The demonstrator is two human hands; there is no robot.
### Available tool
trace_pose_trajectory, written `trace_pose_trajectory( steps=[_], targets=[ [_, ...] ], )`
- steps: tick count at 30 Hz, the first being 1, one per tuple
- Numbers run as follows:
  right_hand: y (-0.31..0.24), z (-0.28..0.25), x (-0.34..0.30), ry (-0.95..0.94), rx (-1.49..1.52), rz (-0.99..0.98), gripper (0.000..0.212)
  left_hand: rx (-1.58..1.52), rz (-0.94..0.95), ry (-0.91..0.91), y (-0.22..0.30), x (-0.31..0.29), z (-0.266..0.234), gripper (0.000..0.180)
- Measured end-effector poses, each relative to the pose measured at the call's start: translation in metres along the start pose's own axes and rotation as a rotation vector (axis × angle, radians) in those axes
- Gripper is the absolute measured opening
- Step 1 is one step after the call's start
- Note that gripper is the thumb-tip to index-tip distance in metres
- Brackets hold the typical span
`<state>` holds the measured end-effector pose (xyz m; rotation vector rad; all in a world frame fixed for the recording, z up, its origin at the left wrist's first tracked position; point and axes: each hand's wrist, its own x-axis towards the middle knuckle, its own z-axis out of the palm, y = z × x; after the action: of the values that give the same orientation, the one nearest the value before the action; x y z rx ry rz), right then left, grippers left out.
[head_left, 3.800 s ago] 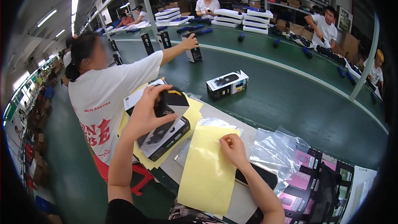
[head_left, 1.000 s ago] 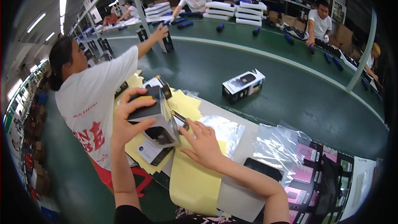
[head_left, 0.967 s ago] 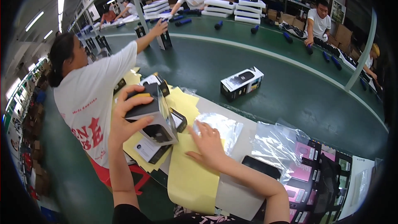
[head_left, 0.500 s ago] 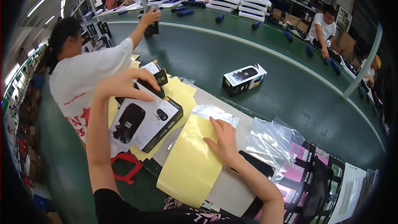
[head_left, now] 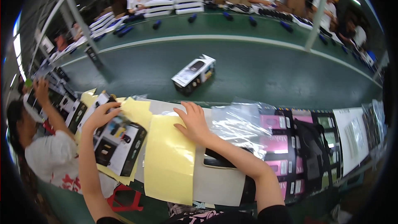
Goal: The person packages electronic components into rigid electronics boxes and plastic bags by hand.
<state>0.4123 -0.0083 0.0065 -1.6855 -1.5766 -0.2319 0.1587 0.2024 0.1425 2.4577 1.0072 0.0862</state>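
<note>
My left hand (head_left: 101, 116) curls over the top edge of a black-and-white printed box (head_left: 118, 145), its dark pictured side turned up. This box leans over loose yellow sheets (head_left: 137, 110) on the left of the bench. A large glossy yellow sheet (head_left: 170, 161) lies in front of me. At its upper right edge, my right hand (head_left: 192, 122) rests with fingers apart, holding nothing. A dark phone (head_left: 217, 159) is partly hidden beneath my right forearm. Clear plastic bags (head_left: 236, 122) lie to the right of that hand.
A similar box (head_left: 195, 74) sits on the green conveyor (head_left: 248, 70) ahead. Pink-and-black printed packaging (head_left: 275, 141) and a black cloth-like item (head_left: 313, 153) cover the right of the bench. A co-worker (head_left: 54, 153) reaches among boxes at left. A red stool (head_left: 124, 199) stands below.
My view has swung right. The box in my left hand has turned from its white face to a dark pictured one. My right hand stays by the yellow sheet; the co-worker's arm has drawn back left.
</note>
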Motion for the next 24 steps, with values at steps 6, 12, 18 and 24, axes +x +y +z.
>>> trace_pose_trajectory(
  steps=[6,12,18,24],
  targets=[
    [0.111,-0.102,-0.035,-0.045,0.074,0.294,0.028,0.255,0.131,0.423,0.039,-0.023,0.034,0.031],
    [0.193,-0.158,-0.102,-0.038,-0.266,0.703,0.036,0.203,0.514,0.063,0.133,-0.036,0.133,0.051],
    [0.199,-0.147,-0.096,0.045,-0.392,0.705,0.015,0.325,0.546,-0.098,0.114,-0.043,0.186,0.059],
    [0.204,-0.181,-0.099,0.302,0.202,0.684,0.014,0.215,0.587,-0.104,0.131,-0.025,0.179,0.054]
  ],
)
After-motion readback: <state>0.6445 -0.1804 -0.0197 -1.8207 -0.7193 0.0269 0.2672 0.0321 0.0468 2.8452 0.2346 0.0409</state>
